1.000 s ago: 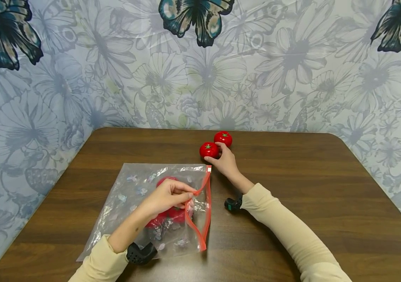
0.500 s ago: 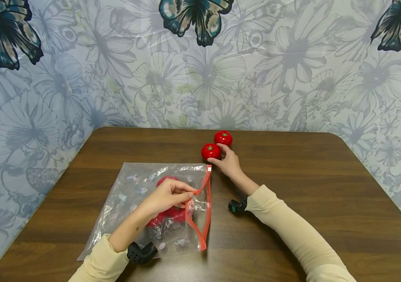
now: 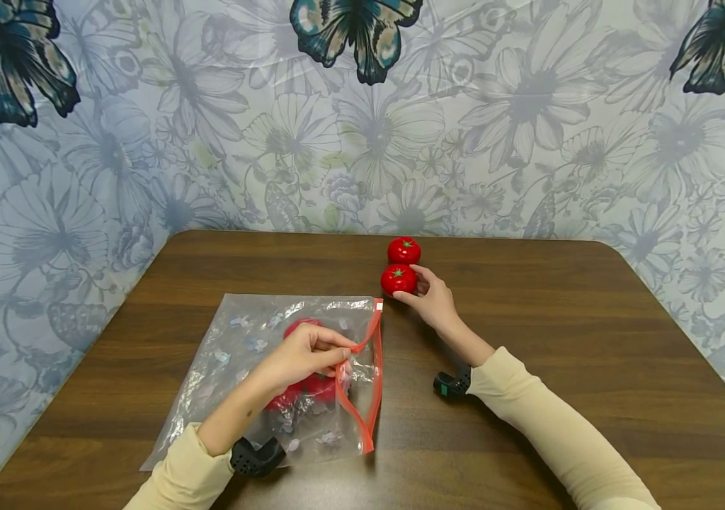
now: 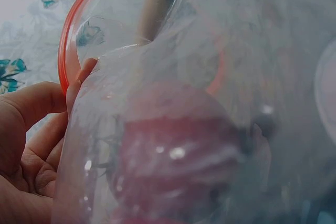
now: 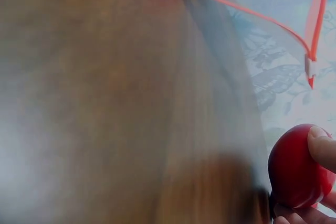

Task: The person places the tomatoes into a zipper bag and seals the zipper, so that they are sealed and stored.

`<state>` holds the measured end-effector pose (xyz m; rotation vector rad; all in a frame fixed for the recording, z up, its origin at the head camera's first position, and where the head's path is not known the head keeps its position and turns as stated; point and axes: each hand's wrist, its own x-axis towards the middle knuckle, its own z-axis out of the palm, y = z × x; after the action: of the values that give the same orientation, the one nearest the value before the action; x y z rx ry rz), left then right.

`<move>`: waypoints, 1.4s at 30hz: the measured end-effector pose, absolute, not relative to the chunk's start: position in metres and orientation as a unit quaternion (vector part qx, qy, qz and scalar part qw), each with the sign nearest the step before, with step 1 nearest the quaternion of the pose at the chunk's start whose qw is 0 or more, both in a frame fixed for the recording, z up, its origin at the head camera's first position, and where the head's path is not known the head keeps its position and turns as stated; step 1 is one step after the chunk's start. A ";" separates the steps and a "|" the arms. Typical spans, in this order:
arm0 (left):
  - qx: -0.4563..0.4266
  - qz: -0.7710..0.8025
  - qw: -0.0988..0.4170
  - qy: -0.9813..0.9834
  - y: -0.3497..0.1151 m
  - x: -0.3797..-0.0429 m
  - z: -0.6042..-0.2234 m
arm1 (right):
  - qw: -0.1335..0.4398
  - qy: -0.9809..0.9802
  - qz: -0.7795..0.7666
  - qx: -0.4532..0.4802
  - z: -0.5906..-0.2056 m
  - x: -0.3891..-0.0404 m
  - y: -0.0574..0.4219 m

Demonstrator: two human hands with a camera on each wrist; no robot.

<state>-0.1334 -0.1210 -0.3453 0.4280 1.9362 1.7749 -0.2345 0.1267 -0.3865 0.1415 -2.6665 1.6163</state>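
A clear zip bag (image 3: pixel 209 368) with an orange-red zip edge lies on the table, its mouth spread apart toward the right. Several red tomatoes (image 3: pixel 319 387) show through its plastic, partly hidden by my left hand (image 3: pixel 301 356). That hand pinches the upper zip edge between thumb and fingers; the left wrist view shows the grip at the orange strip (image 4: pixel 64 61). My right hand (image 3: pixel 432 299) holds a red tomato (image 3: pixel 398 280) with a green star-shaped top, thumb on its near side. In the right wrist view this tomato (image 5: pixel 296 166) sits between thumb and fingers.
Another tomato (image 3: pixel 403 250) stands near the table's far edge, just behind the held one. The brown wooden table (image 3: pixel 560 312) extends to the right. Behind it hangs a floral cloth (image 3: pixel 496 142) with butterflies. A white zip slider (image 3: pixel 378 307) sits at the bag's far corner.
My right hand has moved the tomato to the right and a little nearer, from left of the other tomato to in front of it. The left hand and bag stay still.
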 end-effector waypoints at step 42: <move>0.161 0.645 0.239 0.708 -0.125 -0.146 -0.344 | -0.035 -0.824 0.549 0.135 -0.371 -0.151 0.147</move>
<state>-0.1456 -0.1254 -0.3435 0.4405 1.9378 1.7680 -0.1512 0.1474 -0.3712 0.4339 -2.6488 1.7644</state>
